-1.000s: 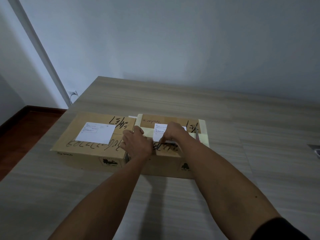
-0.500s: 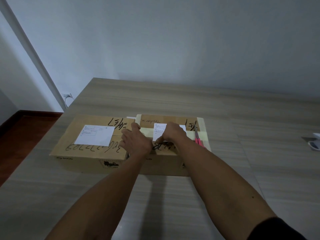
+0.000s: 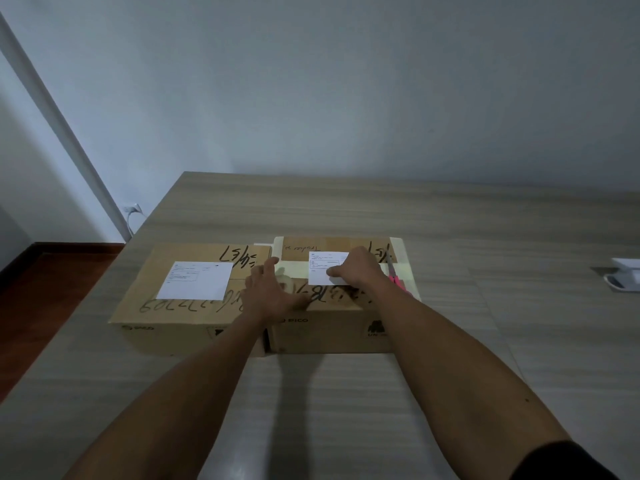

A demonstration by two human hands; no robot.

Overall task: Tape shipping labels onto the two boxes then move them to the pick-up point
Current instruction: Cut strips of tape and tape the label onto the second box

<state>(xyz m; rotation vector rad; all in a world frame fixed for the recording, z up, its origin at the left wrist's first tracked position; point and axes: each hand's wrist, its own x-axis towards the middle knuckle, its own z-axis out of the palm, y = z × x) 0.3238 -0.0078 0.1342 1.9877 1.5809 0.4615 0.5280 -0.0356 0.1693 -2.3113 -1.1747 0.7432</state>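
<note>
Right hand (image 3: 358, 271) presses white printed label (image 3: 323, 268) flat.

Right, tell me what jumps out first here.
Two brown cardboard boxes sit side by side on the grey wood-grain table, each topped with a white paper shipping label. The right hand presses the right box's label; the left hand is spread beside it. Pink-handled scissors lie further right.

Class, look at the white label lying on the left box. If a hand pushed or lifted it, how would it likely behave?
The left label looks like one thin paper sheet, so it would probably be light and flop when lifted. No tape is visible on it, so a push would likely slide it across the left box. Lying flat, it seems hard to pinch except at an edge.
</note>
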